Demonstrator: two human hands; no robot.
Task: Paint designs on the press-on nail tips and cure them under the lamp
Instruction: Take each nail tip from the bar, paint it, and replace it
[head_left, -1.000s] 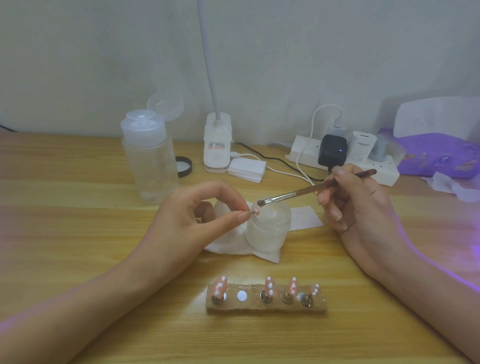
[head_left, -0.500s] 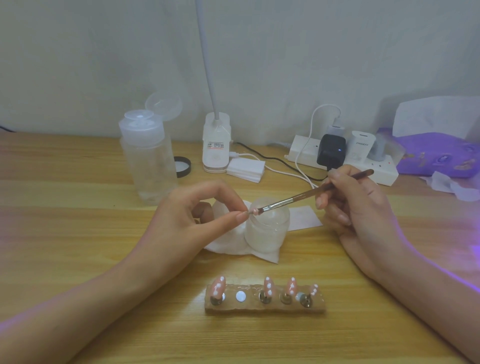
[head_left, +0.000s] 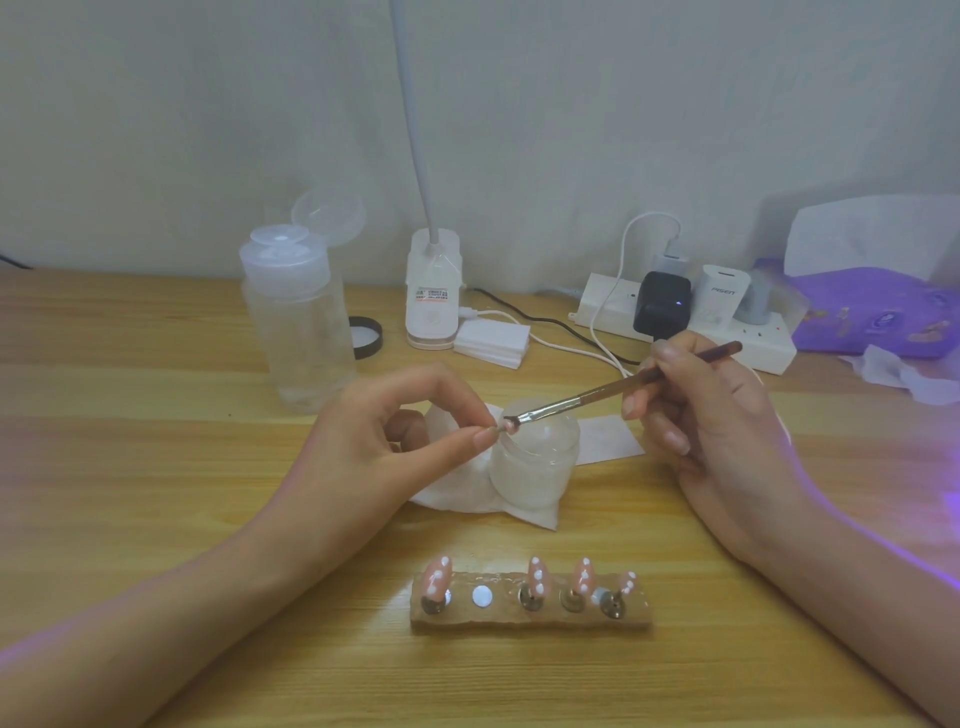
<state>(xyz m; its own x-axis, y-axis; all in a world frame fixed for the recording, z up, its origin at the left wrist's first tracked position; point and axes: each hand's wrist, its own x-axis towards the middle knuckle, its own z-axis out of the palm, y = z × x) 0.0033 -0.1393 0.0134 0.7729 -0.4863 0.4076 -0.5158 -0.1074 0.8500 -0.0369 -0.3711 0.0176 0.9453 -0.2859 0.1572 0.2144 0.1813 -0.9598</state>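
Left hand (head_left: 374, 441) pinches one tip (head_left: 509, 427) just over the jar (head_left: 535, 467) rim. Right hand (head_left: 711, 415) grips the brush (head_left: 597, 397), bristles touching the tip. Light strokes, steady pinch, I judge. Holder (head_left: 530, 618) in front of the jar carries four dotted tips (head_left: 535, 577).

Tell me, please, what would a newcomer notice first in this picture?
At the centre, the left hand pinches a small nail tip close to a frosted jar, while the right hand holds a brush whose bristles touch it. Near the front, a wooden block carries four pink nail tips with white dots, and one spot on it is bare.
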